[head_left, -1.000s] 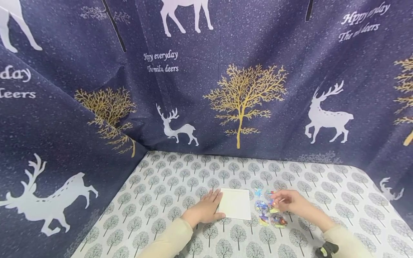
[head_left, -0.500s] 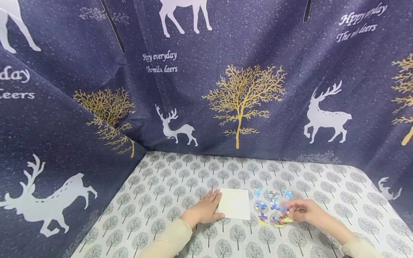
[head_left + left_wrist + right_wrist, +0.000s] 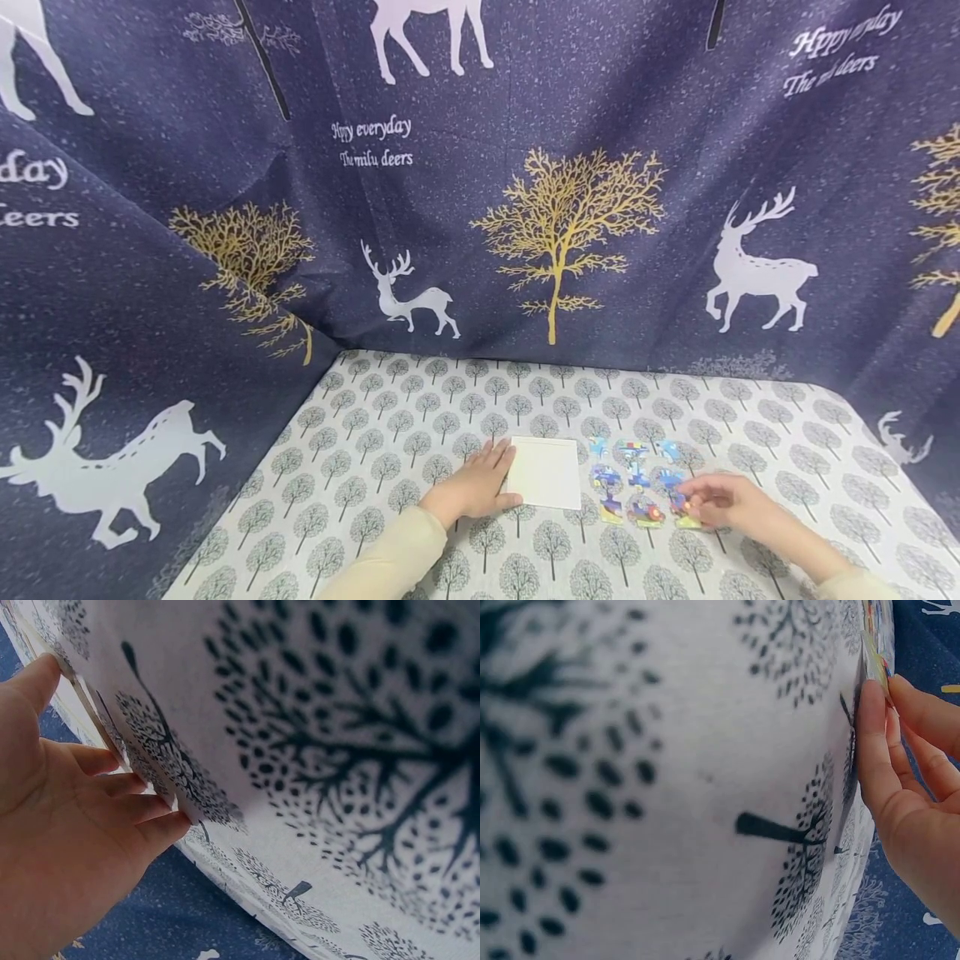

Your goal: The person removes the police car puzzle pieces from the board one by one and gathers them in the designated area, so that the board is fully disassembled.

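My left hand (image 3: 474,485) lies flat with its fingers straight, touching the left edge of a cream-white rectangular board (image 3: 546,475). In the left wrist view, the fingers of that hand (image 3: 82,802) reach the board's edge (image 3: 94,720). To the board's right, several colourful jigsaw puzzle pieces (image 3: 637,471) form rows with small gaps between them. At the near right corner of this group, my right hand (image 3: 731,502) pinches a yellow-and-red puzzle piece (image 3: 687,518). The right wrist view shows thumb and index finger on the piece's edge (image 3: 877,666), low over the cloth.
A white tablecloth (image 3: 420,417) printed with grey trees covers the table. Dark blue curtains (image 3: 465,208) with deer and gold trees hang behind it and along the left side.
My right hand has moved right and nearer to me with the puzzle piece, from over the middle of the group to its near right corner. The left hand and board stay put.
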`<move>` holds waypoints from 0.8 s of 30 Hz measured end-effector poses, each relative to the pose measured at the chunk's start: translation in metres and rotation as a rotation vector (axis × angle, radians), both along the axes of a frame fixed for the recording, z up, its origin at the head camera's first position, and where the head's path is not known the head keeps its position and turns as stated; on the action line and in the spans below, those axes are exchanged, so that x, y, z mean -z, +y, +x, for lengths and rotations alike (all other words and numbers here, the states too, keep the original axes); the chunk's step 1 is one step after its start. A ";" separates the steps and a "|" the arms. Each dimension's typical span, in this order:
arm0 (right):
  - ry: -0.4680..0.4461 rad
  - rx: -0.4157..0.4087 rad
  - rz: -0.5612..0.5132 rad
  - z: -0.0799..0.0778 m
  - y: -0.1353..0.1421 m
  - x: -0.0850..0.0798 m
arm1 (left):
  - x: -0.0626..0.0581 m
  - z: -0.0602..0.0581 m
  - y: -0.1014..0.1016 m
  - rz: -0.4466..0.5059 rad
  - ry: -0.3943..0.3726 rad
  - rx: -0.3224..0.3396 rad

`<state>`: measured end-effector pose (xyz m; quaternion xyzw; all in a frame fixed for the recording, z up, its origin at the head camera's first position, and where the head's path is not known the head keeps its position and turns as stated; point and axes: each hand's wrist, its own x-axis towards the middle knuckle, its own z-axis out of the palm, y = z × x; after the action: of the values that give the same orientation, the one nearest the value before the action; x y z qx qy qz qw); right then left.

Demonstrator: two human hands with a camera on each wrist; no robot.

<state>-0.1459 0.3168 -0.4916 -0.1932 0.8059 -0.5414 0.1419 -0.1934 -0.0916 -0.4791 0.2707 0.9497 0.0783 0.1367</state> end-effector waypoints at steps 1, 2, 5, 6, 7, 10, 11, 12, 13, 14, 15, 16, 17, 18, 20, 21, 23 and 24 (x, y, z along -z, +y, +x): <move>-0.012 0.001 -0.001 0.000 0.000 -0.001 | 0.000 0.000 0.000 -0.002 0.002 0.001; -0.027 0.004 -0.003 0.001 0.000 -0.001 | 0.000 0.000 0.000 -0.002 0.003 0.002; -0.057 0.014 0.002 0.002 0.001 -0.003 | 0.001 0.000 0.000 -0.001 0.002 0.002; -0.056 0.016 0.005 0.002 0.001 -0.003 | 0.001 0.000 0.000 0.000 0.003 0.003; -0.059 0.019 0.006 0.002 0.002 -0.003 | 0.001 0.000 0.000 0.000 0.005 0.004; -0.052 0.016 0.008 0.003 0.003 -0.003 | 0.001 0.001 0.000 -0.004 0.006 0.006; -0.049 0.019 0.008 0.003 0.003 -0.002 | 0.001 0.001 0.000 -0.004 0.007 0.007; -0.047 0.023 0.009 0.003 0.004 -0.001 | 0.001 0.001 0.000 -0.002 0.005 0.007; -0.047 0.027 0.010 0.003 0.004 0.000 | 0.001 0.001 0.000 0.000 0.003 0.006; -0.043 0.029 0.011 0.003 0.005 0.001 | 0.000 0.001 0.000 0.001 0.001 0.005; -0.040 0.035 0.013 0.002 0.005 0.002 | 0.000 0.001 0.000 0.002 0.000 0.006; -0.038 0.042 0.018 0.002 0.005 0.002 | 0.000 0.001 0.000 0.004 0.000 0.006; -0.036 0.047 0.021 0.002 0.005 0.003 | 0.000 0.001 0.000 0.004 0.001 0.006; -0.032 0.050 0.024 0.002 0.005 0.003 | 0.000 0.001 0.000 0.004 0.001 0.005; -0.028 0.064 0.032 0.002 0.004 0.003 | 0.000 0.000 0.000 0.002 0.004 0.005; -0.030 0.073 0.037 0.002 0.004 0.003 | 0.000 0.000 0.000 0.001 0.005 0.005; -0.032 0.093 0.045 0.003 0.002 0.002 | 0.000 0.001 0.000 0.002 0.004 0.003; -0.032 0.101 0.048 0.003 0.001 0.001 | 0.001 0.001 0.000 0.002 0.004 0.003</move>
<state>-0.1427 0.3177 -0.4927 -0.1400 0.8250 -0.5313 0.1322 -0.1929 -0.0920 -0.4798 0.2722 0.9495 0.0788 0.1347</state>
